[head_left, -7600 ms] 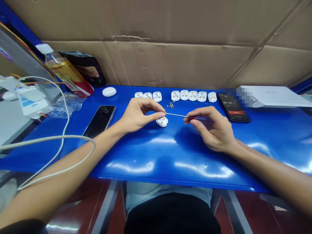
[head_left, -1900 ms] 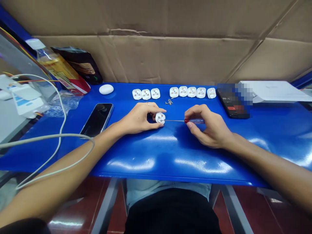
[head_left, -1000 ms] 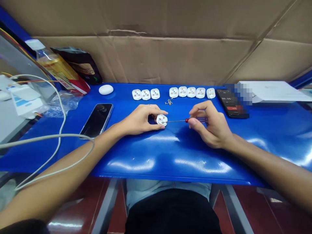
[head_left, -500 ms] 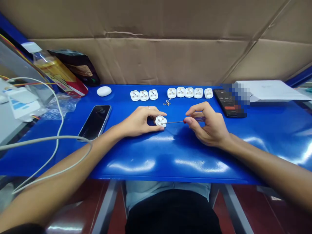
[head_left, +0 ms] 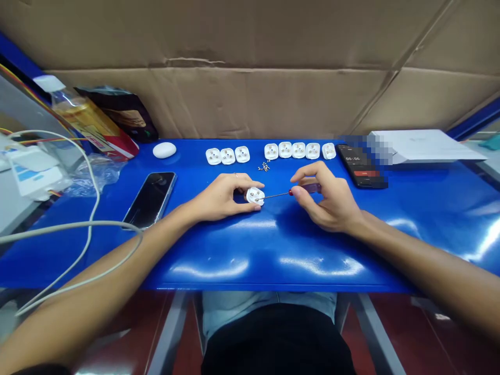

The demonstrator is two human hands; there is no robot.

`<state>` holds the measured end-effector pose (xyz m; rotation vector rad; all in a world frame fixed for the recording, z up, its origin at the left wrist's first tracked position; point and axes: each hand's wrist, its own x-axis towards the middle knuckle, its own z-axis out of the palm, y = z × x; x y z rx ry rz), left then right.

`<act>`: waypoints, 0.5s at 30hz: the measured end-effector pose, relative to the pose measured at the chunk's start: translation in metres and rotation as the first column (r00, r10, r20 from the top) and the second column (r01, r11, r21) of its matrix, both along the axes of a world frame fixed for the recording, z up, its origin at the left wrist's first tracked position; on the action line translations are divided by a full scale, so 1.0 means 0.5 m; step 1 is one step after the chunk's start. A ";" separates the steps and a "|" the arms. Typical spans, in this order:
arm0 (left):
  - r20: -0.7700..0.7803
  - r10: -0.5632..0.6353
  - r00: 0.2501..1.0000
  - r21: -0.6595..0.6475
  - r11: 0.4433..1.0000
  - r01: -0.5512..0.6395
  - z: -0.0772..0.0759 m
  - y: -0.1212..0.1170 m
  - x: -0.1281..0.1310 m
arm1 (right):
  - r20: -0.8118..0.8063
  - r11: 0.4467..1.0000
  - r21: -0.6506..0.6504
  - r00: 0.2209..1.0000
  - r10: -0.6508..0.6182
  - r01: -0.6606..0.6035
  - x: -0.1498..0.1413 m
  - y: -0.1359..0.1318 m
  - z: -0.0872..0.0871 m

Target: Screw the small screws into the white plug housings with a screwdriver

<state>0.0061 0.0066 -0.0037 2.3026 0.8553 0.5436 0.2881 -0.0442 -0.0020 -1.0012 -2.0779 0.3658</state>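
Between the thumb and fingers of my left hand (head_left: 223, 198) is a white plug housing (head_left: 254, 195) with small metal parts inside, its open face up. My right hand (head_left: 330, 200) is closed round the handle of a screwdriver (head_left: 277, 195) with a red collar and a clear purplish grip. The thin shaft points left, and its tip meets the front part of the housing. Just behind lies a small heap of brass-coloured screws (head_left: 264, 166). Further back, similar white housings stand in a row: three on the left (head_left: 227, 155) and several on the right (head_left: 299, 150).
A phone (head_left: 150, 199) lies left of my left hand, near a white oval case (head_left: 164, 150). A drink bottle (head_left: 91, 122) leans at the back left. Pale cable (head_left: 90, 208) loops over my left forearm. At right are a phone with a timer (head_left: 361, 166) and a white box (head_left: 425, 146).
Earlier, my left fingers were at the screwdriver's tip while the housing lay on the table. Since then my left hand has gripped the housing, and the tip has come down into it.
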 end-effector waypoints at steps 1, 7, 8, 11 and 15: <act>-0.003 -0.002 1.000 0.000 1.000 0.002 0.001 0.000 0.000 | 0.023 1.000 -0.002 1.000 -0.020 0.020 0.001 0.001 0.001; 0.000 0.004 1.000 -0.022 1.000 -0.004 0.005 -0.004 0.000 | 0.059 0.998 -0.019 0.997 0.053 -0.052 0.000 0.017 0.020; -0.003 0.001 1.000 -0.018 1.000 -0.001 0.005 -0.004 -0.001 | 0.079 0.999 -0.021 0.996 0.049 -0.047 -0.003 0.021 0.026; -0.009 -0.024 1.000 0.001 1.000 0.024 0.005 -0.003 -0.005 | 0.161 1.000 -0.010 0.987 -0.006 0.008 -0.016 0.033 0.049; -0.006 -0.032 0.999 0.019 0.999 0.032 0.005 -0.002 -0.011 | 0.234 0.999 0.012 0.971 0.040 -0.044 -0.034 0.046 0.073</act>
